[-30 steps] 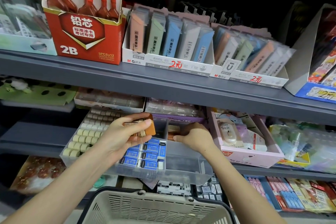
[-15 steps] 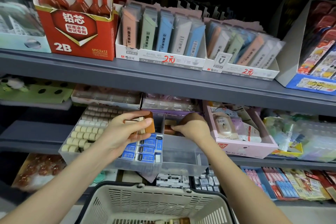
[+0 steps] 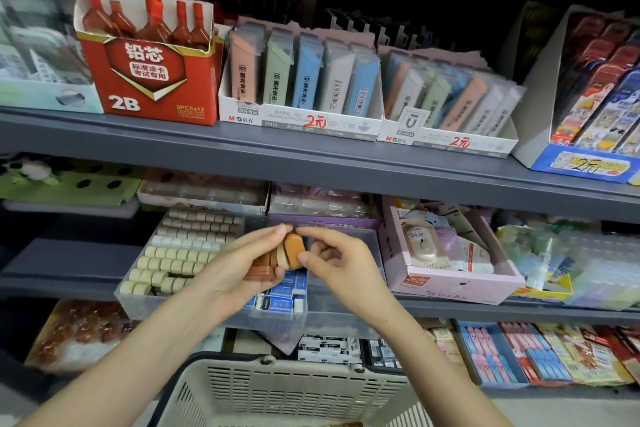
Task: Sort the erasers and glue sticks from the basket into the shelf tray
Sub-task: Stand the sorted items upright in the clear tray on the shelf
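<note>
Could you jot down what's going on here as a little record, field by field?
Left hand: grips a bundle of brown and tan block erasers
Right hand: pinches one orange-brown rounded eraser at the bundle's right edge
Under hands: clear plastic compartment tray with cream cylinders left, blue-white boxed erasers middle
Bottom: beige slotted plastic basket

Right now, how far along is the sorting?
Partway. Done: the shelf tray already holds rows of cream pieces and blue-wrapped erasers. In hand: the left hand holds a bundle of brown erasers while the right hand pinches the orange eraser on top. Left: placing these; the right compartment looks barely filled, and most of the basket is out of view.
</note>
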`<state>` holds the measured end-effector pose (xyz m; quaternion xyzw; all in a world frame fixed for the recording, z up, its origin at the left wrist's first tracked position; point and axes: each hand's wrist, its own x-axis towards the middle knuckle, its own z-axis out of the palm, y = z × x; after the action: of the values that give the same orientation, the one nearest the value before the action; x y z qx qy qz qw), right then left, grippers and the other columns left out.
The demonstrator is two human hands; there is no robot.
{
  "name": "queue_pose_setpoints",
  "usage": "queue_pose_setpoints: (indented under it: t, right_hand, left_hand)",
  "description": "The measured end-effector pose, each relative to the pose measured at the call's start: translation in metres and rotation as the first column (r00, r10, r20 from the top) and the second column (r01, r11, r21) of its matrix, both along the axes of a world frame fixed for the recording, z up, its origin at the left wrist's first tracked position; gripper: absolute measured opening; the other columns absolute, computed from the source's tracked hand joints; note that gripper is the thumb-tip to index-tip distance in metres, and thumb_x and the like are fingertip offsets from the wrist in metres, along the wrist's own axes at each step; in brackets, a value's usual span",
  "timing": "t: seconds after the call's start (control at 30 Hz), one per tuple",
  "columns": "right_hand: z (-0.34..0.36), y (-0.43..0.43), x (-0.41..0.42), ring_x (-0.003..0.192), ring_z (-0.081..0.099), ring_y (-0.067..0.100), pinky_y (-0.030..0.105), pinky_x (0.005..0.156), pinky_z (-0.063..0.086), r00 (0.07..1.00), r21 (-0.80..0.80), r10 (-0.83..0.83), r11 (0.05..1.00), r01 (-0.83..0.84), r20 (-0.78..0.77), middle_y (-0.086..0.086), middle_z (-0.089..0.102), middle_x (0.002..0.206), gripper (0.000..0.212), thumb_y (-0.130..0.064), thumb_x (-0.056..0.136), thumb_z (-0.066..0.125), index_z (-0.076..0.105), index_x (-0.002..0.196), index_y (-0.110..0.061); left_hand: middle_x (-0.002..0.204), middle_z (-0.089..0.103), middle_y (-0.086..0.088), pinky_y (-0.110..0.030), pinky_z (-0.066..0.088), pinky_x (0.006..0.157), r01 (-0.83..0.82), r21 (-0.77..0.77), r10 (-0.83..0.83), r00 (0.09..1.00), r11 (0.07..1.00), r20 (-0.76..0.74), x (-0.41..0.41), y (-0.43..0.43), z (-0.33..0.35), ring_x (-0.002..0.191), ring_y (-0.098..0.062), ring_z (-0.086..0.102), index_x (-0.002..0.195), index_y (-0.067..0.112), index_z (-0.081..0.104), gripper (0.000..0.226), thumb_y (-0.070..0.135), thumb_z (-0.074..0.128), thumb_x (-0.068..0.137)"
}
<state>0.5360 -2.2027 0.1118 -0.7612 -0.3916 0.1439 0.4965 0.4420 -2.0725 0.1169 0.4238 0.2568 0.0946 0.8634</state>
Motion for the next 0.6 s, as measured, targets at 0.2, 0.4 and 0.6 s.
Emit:
queue_pose_setpoints:
  t: [0.2,0.4,0.6]
  right_hand:
    - [0.004,-0.006,-0.004,0.081,0.066,0.015,0.041,0.077,0.057,0.997,-0.01,-0.005,1.0,0.004,-0.077,-0.008,0.061,0.104,0.034,-0.032,0.072,0.077,0.061,0.099,-0.044]
    - [0.005,-0.011,-0.008,0.084,0.068,0.018,0.038,0.077,0.058,0.968,0.075,0.014,0.997,0.005,-0.252,0.004,0.068,0.104,0.034,-0.005,0.082,0.069,0.063,0.107,-0.027]
    - [-0.003,-0.01,-0.019,0.094,0.067,0.007,0.02,0.079,0.053,0.952,0.121,-0.09,0.984,0.13,-0.293,-0.001,0.071,0.103,0.038,-0.008,0.079,0.074,0.06,0.113,-0.015]
  left_hand:
    - [0.082,0.07,-0.009,-0.019,0.048,0.046,0.067,0.082,-0.066,0.998,0.994,-0.01,-0.002,-0.005,0.003,0.062,-0.013,0.06,0.1,0.012,0.073,0.035,0.024,0.069,0.067]
    - [0.078,0.07,-0.008,-0.022,0.049,0.047,0.03,0.172,-0.03,1.0,0.985,-0.004,-0.004,-0.009,0.001,0.061,-0.016,0.06,0.097,0.013,0.074,0.034,0.023,0.071,0.065]
    - [0.074,0.071,-0.006,-0.022,0.052,0.053,0.015,0.244,-0.018,1.0,0.97,0.011,-0.003,-0.016,0.003,0.06,-0.014,0.063,0.094,0.017,0.074,0.032,0.021,0.073,0.062]
